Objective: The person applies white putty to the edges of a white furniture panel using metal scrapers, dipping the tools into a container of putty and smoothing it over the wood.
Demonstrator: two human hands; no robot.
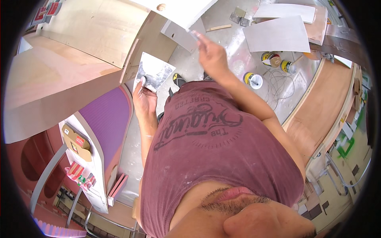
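Observation:
My left hand [143,99] holds a flat square metal plate [154,71] by its lower edge; grey and white filler is smeared over the plate. My right hand [212,53] is raised farther out, gripping a narrow putty knife [194,35] whose blade touches the edge of a white board [180,11] with a small round knob. A grey panel [177,33] with a hole lies just under the blade. My maroon shirt fills the middle of the view and hides my lower arms.
Three small yellow-labelled cans [253,79] stand on the dusty floor beside a loose coil of wire [279,85]. White sheets [278,35] lie beyond them. Large plywood panels [59,79] are on the left, with a purple curved panel [107,119] and a cardboard box [75,141].

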